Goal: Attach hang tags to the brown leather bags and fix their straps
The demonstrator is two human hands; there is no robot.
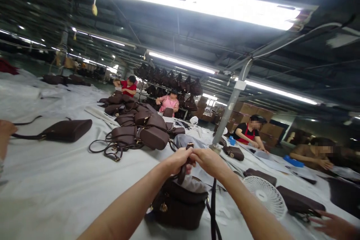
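Observation:
A dark brown bag (180, 208) stands on the white-covered table, its top open with pale lining or paper showing inside. Just above the opening, my left hand (180, 159) and my right hand (204, 157) meet, fingers pinched together on the bag's brown strap (182, 174). A metal buckle end pokes up between them. More strap hangs down to the right of the bag. Gold-coloured charms dangle at its front left.
Many brown bags lie piled on the table (70, 180) ahead. One bag (69, 130) is at left, near another person's hand (6, 129). A white fan (264, 197) and a person's hand (336, 225) are at right. A metal post (230, 108) rises ahead; several people sit beyond.

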